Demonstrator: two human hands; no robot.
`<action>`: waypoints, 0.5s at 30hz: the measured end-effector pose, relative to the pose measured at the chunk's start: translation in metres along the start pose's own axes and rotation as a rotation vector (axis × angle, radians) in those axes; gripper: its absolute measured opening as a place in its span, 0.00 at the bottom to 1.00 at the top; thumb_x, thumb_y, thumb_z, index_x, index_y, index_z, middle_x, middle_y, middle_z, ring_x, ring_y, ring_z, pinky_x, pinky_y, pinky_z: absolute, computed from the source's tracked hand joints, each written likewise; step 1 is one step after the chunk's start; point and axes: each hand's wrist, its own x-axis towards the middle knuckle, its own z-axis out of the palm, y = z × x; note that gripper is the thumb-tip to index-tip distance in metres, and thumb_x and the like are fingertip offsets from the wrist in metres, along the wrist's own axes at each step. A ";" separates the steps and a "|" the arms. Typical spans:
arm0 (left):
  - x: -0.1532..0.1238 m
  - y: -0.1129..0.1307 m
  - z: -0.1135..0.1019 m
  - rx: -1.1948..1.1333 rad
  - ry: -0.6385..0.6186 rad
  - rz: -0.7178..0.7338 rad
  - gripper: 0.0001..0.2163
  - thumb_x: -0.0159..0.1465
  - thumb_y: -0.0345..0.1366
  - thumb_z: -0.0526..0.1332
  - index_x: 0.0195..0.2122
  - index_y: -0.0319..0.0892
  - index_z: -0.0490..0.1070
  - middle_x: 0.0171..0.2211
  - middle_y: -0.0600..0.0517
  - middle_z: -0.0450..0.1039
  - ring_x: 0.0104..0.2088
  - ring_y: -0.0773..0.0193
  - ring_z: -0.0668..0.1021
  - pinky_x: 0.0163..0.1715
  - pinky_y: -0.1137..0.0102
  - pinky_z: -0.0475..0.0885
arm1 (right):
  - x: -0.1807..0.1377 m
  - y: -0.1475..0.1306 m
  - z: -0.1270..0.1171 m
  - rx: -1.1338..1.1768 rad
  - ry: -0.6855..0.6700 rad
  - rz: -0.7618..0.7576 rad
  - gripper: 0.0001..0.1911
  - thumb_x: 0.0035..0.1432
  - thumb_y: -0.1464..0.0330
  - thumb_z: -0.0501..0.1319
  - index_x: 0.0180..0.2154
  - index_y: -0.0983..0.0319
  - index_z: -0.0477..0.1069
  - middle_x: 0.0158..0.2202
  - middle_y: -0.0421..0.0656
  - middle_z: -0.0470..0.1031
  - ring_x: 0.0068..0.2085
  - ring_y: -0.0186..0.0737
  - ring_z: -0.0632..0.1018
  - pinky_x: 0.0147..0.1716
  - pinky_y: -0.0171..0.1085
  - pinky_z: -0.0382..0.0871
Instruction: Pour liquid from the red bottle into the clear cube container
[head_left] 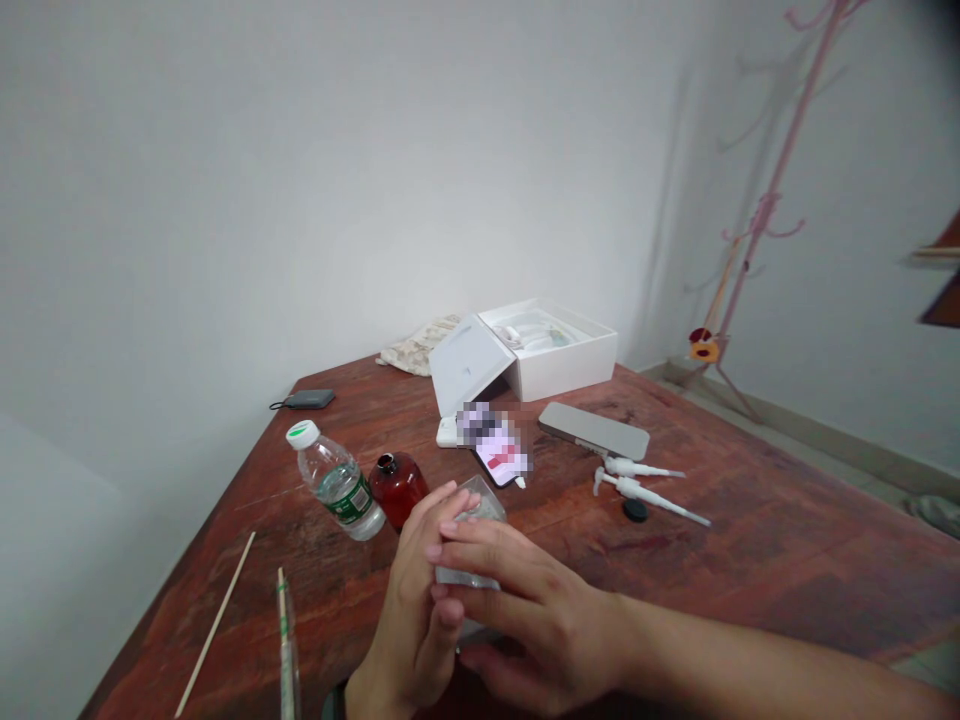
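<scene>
Between my two hands is a clear, squarish plastic container (490, 500), its lower part mostly covered by my fingers. My left hand (416, 600) presses along its left side with long, nearly straight fingers. From the right, my right hand (536, 600) lies across its front, fingertips reaching my left hand. What is inside the container I cannot make out. Just beyond my left fingertips stands an open amber bottle (399, 487), partly hidden. Beside it is a water bottle (341, 490) with a white cap and green label.
On the wooden table (712, 600) a phone (499, 450) lies before an opened white box (562, 370). To the right are a grey case (596, 430), two white pump heads (652, 495) and a black cap (634, 511). Chopsticks, one loose (217, 622) and a wrapped pair (287, 640), lie left.
</scene>
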 end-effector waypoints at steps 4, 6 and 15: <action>0.004 -0.001 -0.001 -0.010 0.012 -0.020 0.36 0.76 0.68 0.41 0.71 0.52 0.67 0.65 0.43 0.74 0.67 0.43 0.73 0.67 0.47 0.68 | 0.004 0.001 -0.003 0.080 0.107 0.092 0.11 0.68 0.71 0.61 0.52 0.62 0.71 0.46 0.51 0.79 0.49 0.46 0.80 0.51 0.44 0.77; 0.006 -0.001 -0.002 -0.002 0.009 -0.035 0.35 0.76 0.67 0.42 0.70 0.51 0.67 0.63 0.43 0.75 0.65 0.44 0.75 0.66 0.49 0.69 | 0.004 0.003 -0.002 0.084 0.094 0.140 0.00 0.69 0.70 0.61 0.42 0.59 0.70 0.36 0.44 0.76 0.36 0.41 0.76 0.39 0.39 0.74; 0.011 0.008 -0.002 0.011 -0.101 0.068 0.39 0.75 0.68 0.40 0.68 0.45 0.70 0.56 0.40 0.80 0.55 0.44 0.81 0.59 0.53 0.74 | 0.000 0.005 0.006 0.189 -0.043 0.214 0.15 0.70 0.67 0.56 0.28 0.57 0.63 0.25 0.39 0.70 0.25 0.36 0.66 0.27 0.36 0.62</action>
